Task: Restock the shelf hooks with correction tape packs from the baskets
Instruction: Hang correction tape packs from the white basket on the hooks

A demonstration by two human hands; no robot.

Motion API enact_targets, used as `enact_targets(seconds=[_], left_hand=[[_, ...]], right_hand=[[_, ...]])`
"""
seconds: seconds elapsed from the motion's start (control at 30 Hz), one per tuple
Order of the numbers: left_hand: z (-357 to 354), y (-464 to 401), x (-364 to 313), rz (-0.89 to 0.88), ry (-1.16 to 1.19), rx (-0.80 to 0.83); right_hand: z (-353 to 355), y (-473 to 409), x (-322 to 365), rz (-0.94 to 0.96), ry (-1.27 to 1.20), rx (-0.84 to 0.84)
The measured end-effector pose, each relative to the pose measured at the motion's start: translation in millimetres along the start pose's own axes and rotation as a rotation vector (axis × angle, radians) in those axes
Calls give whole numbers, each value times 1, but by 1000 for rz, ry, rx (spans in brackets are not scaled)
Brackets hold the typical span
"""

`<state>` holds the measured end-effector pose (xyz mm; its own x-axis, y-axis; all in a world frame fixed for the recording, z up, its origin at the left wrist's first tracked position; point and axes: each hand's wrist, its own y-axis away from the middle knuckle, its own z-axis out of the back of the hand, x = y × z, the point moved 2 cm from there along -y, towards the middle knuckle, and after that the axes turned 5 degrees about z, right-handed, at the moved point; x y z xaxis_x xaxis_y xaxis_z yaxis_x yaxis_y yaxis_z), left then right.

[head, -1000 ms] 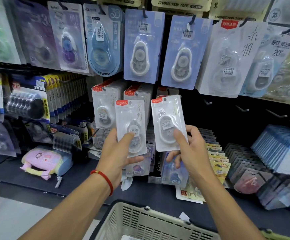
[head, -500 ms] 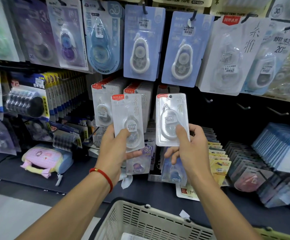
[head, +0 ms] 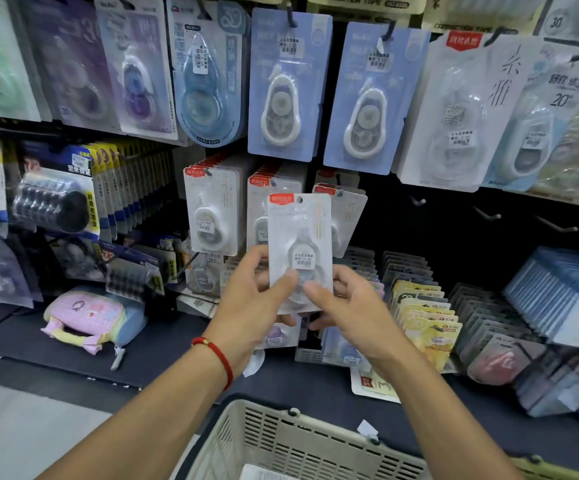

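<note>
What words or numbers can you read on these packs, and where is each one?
"CORRECTION TAPE": cream header card at the top.
"30": white pack at top right.
"20": white-and-blue pack on the right.
"20": small pack behind the left hand.
Too blurred to read: the red tag and price sticker on the held correction tape pack, which the right hand also holds, and the Chinese print elsewhere.

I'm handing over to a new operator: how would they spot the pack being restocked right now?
Start at the beige basket at the bottom edge and follow both forearms up. The white correction tape pack is pinched between the left hand and right hand, the only one off a hook.
</note>
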<state>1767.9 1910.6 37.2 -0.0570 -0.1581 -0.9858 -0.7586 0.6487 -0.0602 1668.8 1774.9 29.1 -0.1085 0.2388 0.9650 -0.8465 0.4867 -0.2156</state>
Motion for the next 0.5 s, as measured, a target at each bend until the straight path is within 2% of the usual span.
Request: enact_targets(seconds=[0.17,0.23,0.33,0.5], left_hand=[[-5,0,2,-12,40,-20],[-7,0,3,-13,14,23],[-11,2,3,-35,35,80],[-8,-3,4,-80,-3,69]], right_hand=[[2,-1,3,96,39,-220],[6,-2,4,99,17,-299],[9,-2,5,95,-13,-341],[8,-2,9,80,-65,-354]])
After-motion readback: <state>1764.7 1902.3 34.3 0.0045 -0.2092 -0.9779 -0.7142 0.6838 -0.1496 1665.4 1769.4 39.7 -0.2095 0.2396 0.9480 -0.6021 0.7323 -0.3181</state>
